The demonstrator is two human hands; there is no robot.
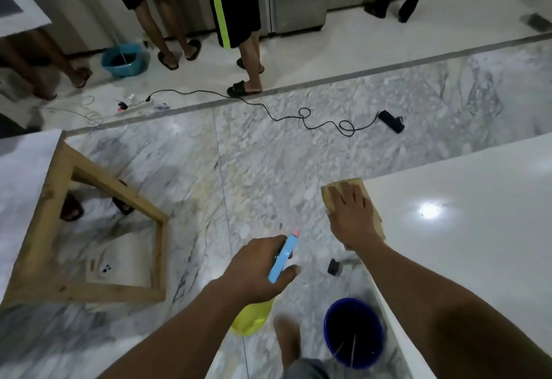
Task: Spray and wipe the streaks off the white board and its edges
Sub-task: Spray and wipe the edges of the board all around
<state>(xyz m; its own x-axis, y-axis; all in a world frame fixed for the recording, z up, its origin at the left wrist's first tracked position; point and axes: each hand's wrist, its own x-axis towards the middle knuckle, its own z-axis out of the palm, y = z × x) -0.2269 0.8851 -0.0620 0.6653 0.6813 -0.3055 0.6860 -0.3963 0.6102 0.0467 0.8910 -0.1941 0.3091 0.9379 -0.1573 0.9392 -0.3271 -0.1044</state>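
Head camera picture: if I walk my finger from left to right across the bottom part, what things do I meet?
Wooden frame → left hand holding the spray bottle → blue bucket → white board.

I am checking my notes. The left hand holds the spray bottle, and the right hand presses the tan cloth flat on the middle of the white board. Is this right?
Not quite. The head view shows the right hand pressing the tan cloth on a corner of the white board, over its edge, not the middle. The left hand does hold the spray bottle.
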